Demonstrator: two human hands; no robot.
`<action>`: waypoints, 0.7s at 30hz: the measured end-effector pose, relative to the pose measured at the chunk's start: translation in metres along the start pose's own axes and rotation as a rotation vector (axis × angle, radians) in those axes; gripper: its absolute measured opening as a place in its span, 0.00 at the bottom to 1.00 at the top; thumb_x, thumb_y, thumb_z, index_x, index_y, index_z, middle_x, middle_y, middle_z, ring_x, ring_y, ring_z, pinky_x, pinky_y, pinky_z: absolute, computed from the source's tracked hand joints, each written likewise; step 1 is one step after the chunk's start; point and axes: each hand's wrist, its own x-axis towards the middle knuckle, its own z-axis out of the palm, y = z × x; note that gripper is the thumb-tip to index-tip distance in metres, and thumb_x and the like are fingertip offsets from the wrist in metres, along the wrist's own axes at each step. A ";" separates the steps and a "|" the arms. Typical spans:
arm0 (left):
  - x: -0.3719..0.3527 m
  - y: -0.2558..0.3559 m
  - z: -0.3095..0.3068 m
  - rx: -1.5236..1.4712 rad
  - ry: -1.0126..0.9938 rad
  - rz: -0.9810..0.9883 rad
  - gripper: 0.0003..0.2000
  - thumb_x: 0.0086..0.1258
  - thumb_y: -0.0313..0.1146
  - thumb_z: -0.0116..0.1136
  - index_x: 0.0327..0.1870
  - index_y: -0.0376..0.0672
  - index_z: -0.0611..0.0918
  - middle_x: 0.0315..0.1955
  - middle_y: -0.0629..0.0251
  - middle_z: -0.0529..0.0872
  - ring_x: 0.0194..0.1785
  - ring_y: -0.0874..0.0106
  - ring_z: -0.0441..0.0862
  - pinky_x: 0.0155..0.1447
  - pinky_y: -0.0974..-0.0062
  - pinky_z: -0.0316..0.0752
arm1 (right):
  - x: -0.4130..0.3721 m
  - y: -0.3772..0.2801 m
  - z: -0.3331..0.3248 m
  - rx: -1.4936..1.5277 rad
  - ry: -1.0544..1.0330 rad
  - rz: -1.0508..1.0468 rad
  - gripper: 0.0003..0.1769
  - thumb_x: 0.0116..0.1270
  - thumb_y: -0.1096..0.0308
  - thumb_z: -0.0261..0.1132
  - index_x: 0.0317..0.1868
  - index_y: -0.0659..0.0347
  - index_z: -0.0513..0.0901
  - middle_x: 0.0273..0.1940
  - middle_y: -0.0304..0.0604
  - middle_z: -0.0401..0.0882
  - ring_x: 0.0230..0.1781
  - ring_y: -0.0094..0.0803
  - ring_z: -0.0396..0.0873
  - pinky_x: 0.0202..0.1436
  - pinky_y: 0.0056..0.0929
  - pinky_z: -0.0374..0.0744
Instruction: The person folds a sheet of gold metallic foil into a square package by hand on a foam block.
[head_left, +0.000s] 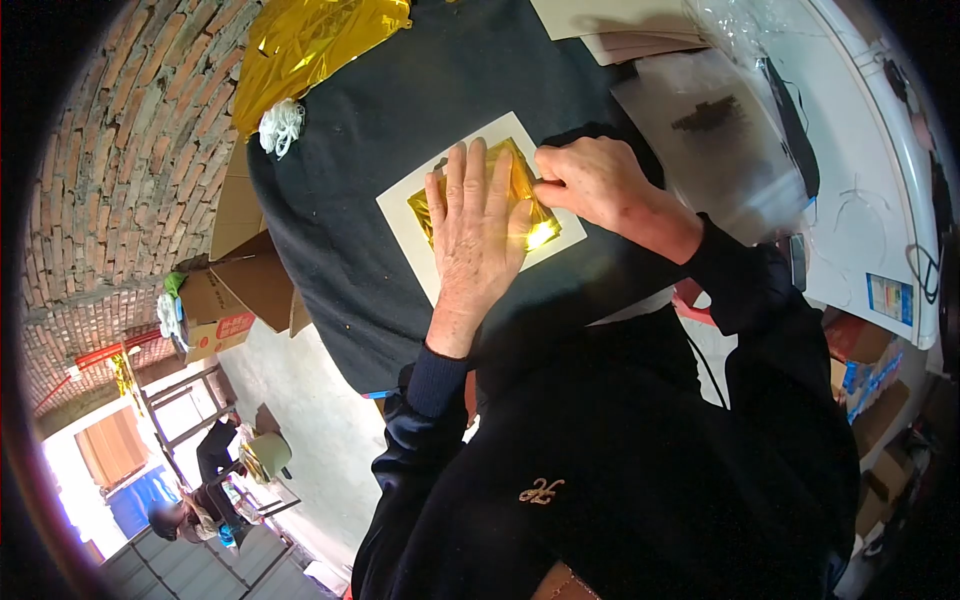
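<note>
Gold foil (527, 190) under left hand (478, 232).

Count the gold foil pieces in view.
2. One gold foil square lies on the white card, under the flat left hand, right hand pinching its edge. One crumpled gold foil sheet lies at the far edge of the black cloth. More may be hidden.

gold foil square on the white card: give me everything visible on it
The gold foil square is thin, shiny and crinkled, with bright glare at one corner. It lies flat within the white card on black cloth. The left hand presses flat over its middle; the right hand pinches its edge.
</note>
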 end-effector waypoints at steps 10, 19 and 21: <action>0.002 0.003 -0.001 0.036 -0.005 -0.018 0.33 0.84 0.61 0.41 0.81 0.52 0.69 0.82 0.56 0.63 0.87 0.54 0.52 0.87 0.44 0.39 | 0.004 0.002 -0.004 -0.028 -0.026 -0.017 0.15 0.63 0.53 0.69 0.31 0.56 0.85 0.28 0.49 0.86 0.31 0.49 0.88 0.36 0.46 0.84; 0.003 0.002 0.001 0.054 0.011 -0.019 0.33 0.83 0.63 0.44 0.81 0.52 0.70 0.81 0.55 0.65 0.85 0.53 0.55 0.86 0.43 0.42 | 0.002 0.006 -0.003 0.029 0.020 -0.053 0.16 0.65 0.52 0.69 0.31 0.57 0.83 0.27 0.51 0.85 0.30 0.51 0.88 0.34 0.46 0.84; 0.003 0.003 0.001 0.056 0.013 -0.022 0.33 0.82 0.63 0.46 0.80 0.53 0.70 0.81 0.55 0.65 0.85 0.52 0.56 0.86 0.42 0.43 | -0.002 0.011 -0.001 0.083 0.069 -0.106 0.16 0.65 0.53 0.70 0.32 0.57 0.83 0.27 0.51 0.85 0.29 0.51 0.88 0.33 0.45 0.84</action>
